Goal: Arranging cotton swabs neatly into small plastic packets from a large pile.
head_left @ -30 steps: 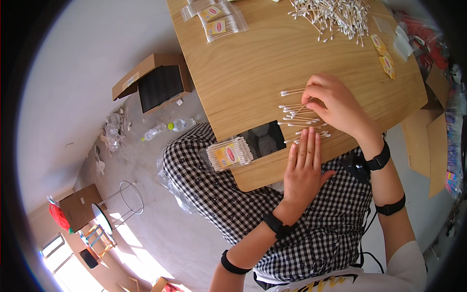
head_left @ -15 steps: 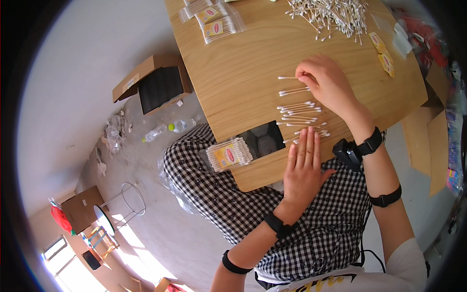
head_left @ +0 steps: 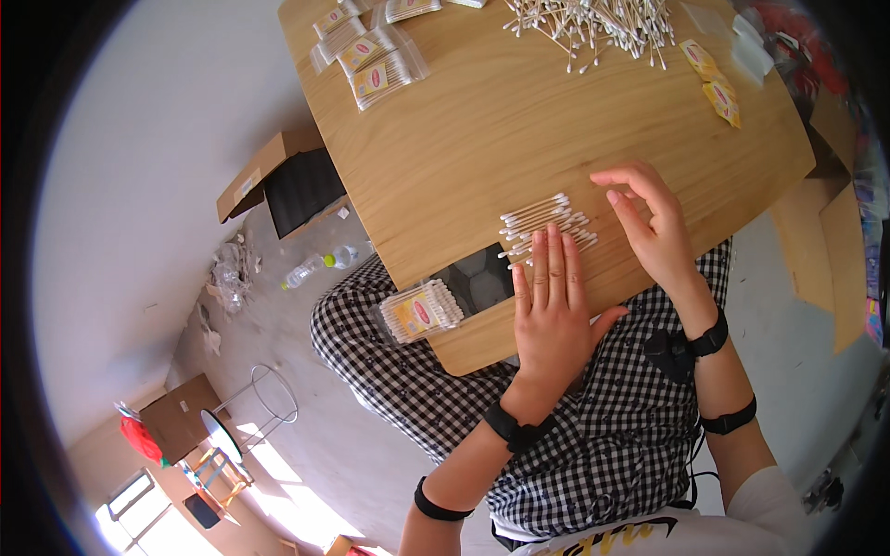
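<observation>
My left hand (head_left: 554, 310) lies flat near the table's front edge, fingers stretched out, with its fingertips over the near end of a row of cotton swabs (head_left: 538, 215). The swabs lie roughly parallel and close together, and the fingers hide some of them. To the right of the row, my right hand (head_left: 652, 222) hovers with thumb and forefinger apart and nothing visible between them. A clear bag of cotton swabs (head_left: 419, 311) with a yellow label sits left of my left hand, beside a dark opening (head_left: 479, 280) in the tabletop.
A big loose pile of cotton swabs (head_left: 593, 23) lies at the far side of the wooden table (head_left: 436, 157). Several filled bags (head_left: 375, 79) rest at the far left, and yellow packets (head_left: 720, 100) at the right. An open cardboard box (head_left: 297, 181) and plastic bottles (head_left: 343, 257) are on the floor.
The spread-out swabs have drawn into a tighter row. My right hand has come nearer and opened, releasing the swab it pinched. My left hand stays flat on the near swabs.
</observation>
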{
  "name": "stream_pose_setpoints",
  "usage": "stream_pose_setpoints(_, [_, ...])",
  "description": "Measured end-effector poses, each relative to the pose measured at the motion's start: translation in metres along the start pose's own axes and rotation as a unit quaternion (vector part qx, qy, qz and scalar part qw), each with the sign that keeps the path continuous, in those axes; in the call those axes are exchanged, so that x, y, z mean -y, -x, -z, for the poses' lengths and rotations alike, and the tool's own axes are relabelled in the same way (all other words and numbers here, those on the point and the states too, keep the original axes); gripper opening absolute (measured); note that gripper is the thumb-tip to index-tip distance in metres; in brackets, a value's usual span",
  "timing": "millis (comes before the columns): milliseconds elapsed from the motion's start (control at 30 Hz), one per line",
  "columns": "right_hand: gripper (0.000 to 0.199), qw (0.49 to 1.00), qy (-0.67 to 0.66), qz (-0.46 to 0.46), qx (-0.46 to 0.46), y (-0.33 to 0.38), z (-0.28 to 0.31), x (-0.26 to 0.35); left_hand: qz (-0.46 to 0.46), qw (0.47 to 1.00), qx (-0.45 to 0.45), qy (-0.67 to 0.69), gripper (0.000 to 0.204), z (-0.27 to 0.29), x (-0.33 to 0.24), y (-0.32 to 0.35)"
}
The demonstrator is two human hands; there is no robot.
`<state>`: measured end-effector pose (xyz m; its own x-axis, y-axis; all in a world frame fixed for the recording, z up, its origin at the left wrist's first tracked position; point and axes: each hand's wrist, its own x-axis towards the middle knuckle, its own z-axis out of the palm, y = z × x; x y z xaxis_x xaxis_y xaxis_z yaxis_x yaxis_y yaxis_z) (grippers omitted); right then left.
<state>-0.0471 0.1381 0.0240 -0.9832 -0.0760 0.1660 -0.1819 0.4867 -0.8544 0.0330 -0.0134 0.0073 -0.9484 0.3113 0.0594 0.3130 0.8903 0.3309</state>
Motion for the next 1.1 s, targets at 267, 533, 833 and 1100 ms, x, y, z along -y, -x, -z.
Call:
stream_pose_setpoints(267, [0.019,0.996,-0.043,-0.004,-0.077,0.019,-0.012,-0.005,0.037,0.997,0.009,-0.073,0.108,0.015,0.012,-0.028])
stream_pose_setpoints(533, [0.020,0.996,-0.041,0.005,-0.077,0.021,-0.015,-0.002,0.012,0.999,0.037,-0.036,0.108,0.009,0.000,-0.022])
stream_pose_setpoints(833, [0.031,0.965,-0.233,-0.046,-0.112,0.015,-0.023,-0.001,0.050,0.988,-0.056,0.134,0.085,0.015,0.025,-0.037])
stream_pose_setpoints(1100, [0.048,0.937,-0.323,-0.072,-0.111,0.011,-0.051,0.010,0.105,0.799,-0.156,0.571,0.066,0.016,0.045,-0.067])
